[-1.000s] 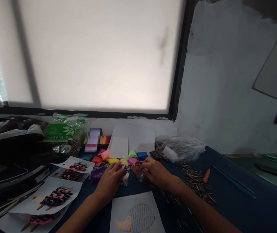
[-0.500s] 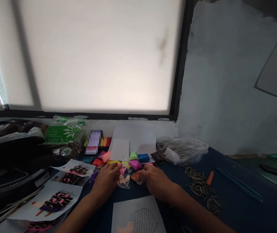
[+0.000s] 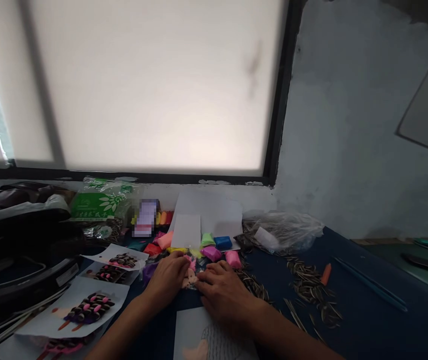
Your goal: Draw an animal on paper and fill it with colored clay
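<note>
An opened packet of peach-coloured modelling clay lies on the dark blue tabletop, between my two hands. My left hand has its fingers closed at the packet's left edge, beside some bright pink clay. From the right, my right hand bends over with its fingertips closed on the packet's other side; its palm hides part of the table. Below, a paper with a drawing carries a peach clay piece and a grey patterned outline, partly under my right wrist.
Several coloured clay packets lie behind my hands. Sunflower seeds, an orange stick and blue tweezers-like strips are on the right. Finished seed pictures overlap on the left. A clear plastic bag rests near the wall.
My right hand has moved left and down from an orange-brown packet to the peach clay packet. That brown packet is now out of sight. A pink packet and seeds behind the hand are uncovered.
</note>
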